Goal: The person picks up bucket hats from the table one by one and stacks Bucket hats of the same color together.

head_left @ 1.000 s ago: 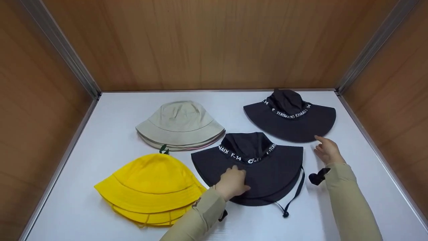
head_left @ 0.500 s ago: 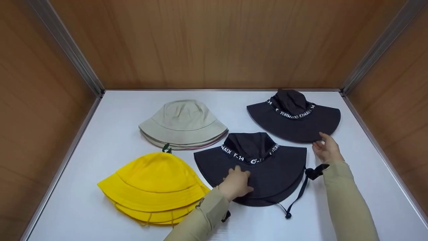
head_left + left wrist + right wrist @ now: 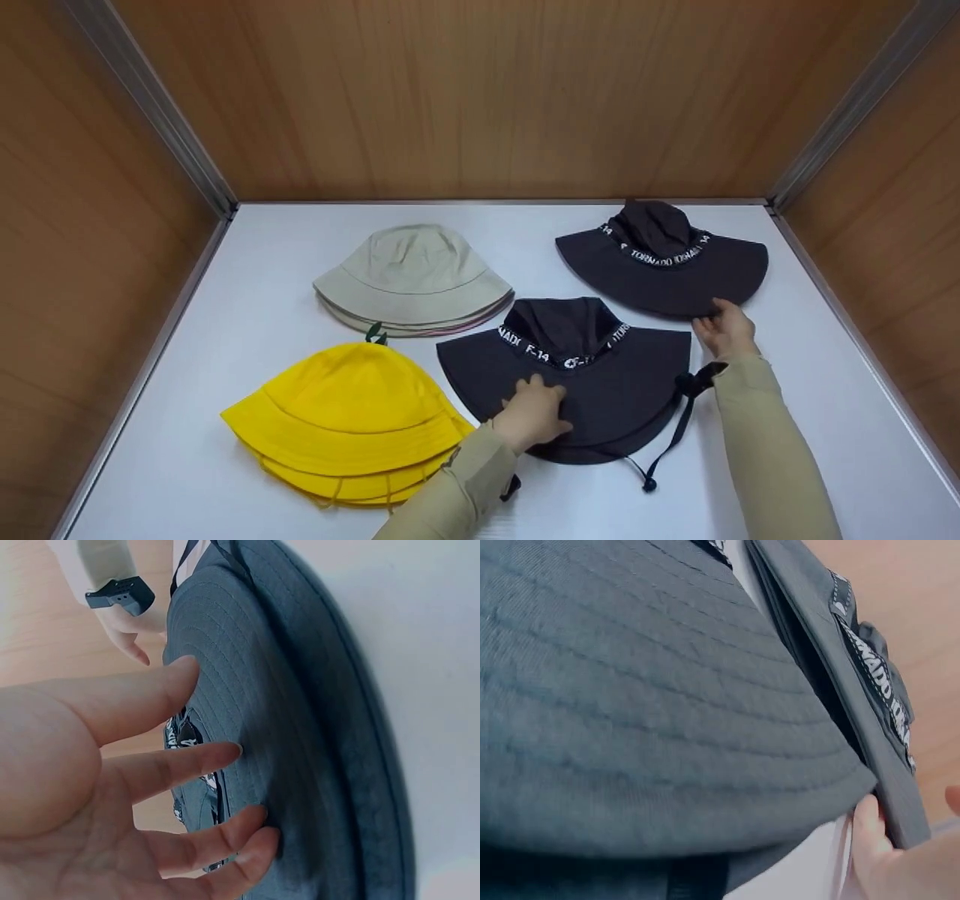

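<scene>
My left hand (image 3: 534, 414) rests on the brim of the nearer dark wide-brimmed sun hat (image 3: 622, 386), fingers spread. In the left wrist view, the left hand's fingertips (image 3: 255, 821) touch the stitched brim (image 3: 300, 735). This hat lies over at least one similar brim, with a cord and toggle (image 3: 649, 484) at its right. My right hand (image 3: 726, 330) is at the front right edge of the farther dark sun hat (image 3: 667, 274). In the right wrist view, that hat's brim (image 3: 896, 795) lies between fingers (image 3: 868, 829) and thumb; the thumb appears slightly apart from it.
Left of the near dark hat, stacked yellow bucket hats (image 3: 345, 405) lie on the white table (image 3: 165, 360). Beige bucket hats (image 3: 412, 274) are stacked behind them. Wooden panels (image 3: 480, 97) enclose the back and sides.
My right hand has moved a little left and closer to the farther hat's brim edge. The left hand stays on the nearer hat. The head view has shifted slightly.
</scene>
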Motion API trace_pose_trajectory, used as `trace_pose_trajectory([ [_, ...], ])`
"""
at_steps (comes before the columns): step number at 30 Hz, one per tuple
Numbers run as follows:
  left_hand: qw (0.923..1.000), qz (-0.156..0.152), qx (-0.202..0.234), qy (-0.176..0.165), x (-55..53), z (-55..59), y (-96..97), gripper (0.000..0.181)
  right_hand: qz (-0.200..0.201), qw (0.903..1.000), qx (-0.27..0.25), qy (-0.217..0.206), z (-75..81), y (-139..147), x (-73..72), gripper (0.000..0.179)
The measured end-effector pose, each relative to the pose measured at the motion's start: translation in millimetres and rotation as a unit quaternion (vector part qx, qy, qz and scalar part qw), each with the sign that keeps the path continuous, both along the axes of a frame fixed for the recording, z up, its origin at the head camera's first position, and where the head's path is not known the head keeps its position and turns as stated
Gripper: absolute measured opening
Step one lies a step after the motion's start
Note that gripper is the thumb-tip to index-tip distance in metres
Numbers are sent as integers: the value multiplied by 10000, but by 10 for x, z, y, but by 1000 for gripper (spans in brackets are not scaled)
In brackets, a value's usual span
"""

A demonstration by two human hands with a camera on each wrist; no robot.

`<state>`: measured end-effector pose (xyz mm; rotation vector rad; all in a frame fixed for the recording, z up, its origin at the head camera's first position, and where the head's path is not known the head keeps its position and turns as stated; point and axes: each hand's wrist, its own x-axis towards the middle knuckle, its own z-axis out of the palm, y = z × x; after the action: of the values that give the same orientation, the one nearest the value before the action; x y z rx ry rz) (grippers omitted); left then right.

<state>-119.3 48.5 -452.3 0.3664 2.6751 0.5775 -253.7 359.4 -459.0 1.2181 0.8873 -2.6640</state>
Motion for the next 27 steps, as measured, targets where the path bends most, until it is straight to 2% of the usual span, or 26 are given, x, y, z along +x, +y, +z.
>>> trace_pose_trajectory([
  [3, 10000, 7, -3, -18, 3, -6, 7, 50, -113, 9989, 409, -182, 39, -35, -19, 58],
  [6, 10000, 8, -3, -61, 6, -10, 10, 50, -387, 9986, 245, -272, 41, -26, -28, 47],
  [9, 9999, 18, 17, -102, 1, -19, 14, 51, -678, 9969, -310, -268, 8, 9, -11, 38],
  [13, 10000, 29, 10, -88, -2, -32, 13, 51, -895, 9866, -1361, -71, -80, 57, 15, 55],
  [15, 10000, 17, -4, -43, 1, -36, 7, 50, -968, 9779, -1851, 56, -120, 68, 9, 56],
  [18, 10000, 29, -2, -3, 2, -38, -5, 50, -1017, 9634, -2469, 217, -163, 64, -29, 30],
  [20, 10000, 48, 15, -5, 4, -41, -17, 49, -891, 9601, -2637, 256, -178, 49, -56, 11],
  [23, 10000, 63, 43, -2, 12, -41, -30, 50, -610, 9626, -2634, 198, -179, 23, -77, 17],
  [27, 10000, 26, 44, 36, 33, -43, -36, 50, -82, 9822, -1874, 53, -143, -25, -90, 19],
])
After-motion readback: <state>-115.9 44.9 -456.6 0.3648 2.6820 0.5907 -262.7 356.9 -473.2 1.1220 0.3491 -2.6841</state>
